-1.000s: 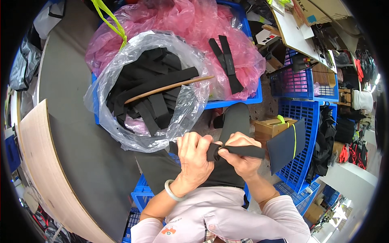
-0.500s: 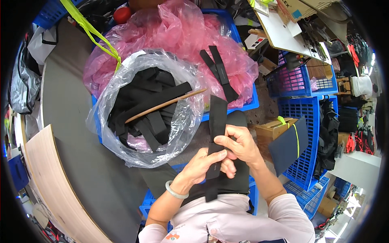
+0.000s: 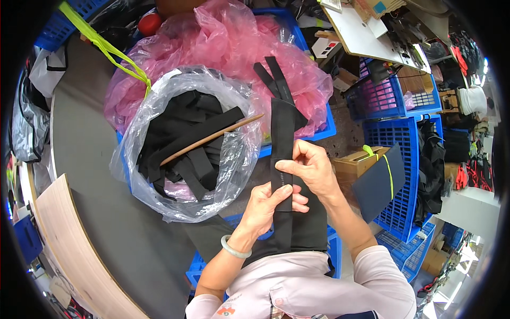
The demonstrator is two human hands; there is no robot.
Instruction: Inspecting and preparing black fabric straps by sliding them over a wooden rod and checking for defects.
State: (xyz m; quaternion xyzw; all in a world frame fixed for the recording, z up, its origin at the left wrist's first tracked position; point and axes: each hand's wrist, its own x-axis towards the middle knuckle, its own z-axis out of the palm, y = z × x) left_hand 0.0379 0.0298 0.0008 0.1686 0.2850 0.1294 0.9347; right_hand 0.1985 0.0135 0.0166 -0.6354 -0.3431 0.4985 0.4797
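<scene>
Both hands pinch long black strip (image 3: 282, 159), upright at frame centre: left hand (image 3: 268, 204) low, right hand (image 3: 313, 167) just above. Risk: strip slipping from thumbs, twisting; top end snagging clear bag of black strips (image 3: 186, 143) centre-left, or pink bag (image 3: 223, 48) above.

clear plastic bag (image 3: 180, 175): left of centre, round open mouth, holds black strips
pink plastic bag (image 3: 223, 48): upper centre, crumpled, in a blue crate
cardboard box (image 3: 353, 167): right of centre, brown, open
white card (image 3: 325, 47): upper right, small, red mark
</scene>
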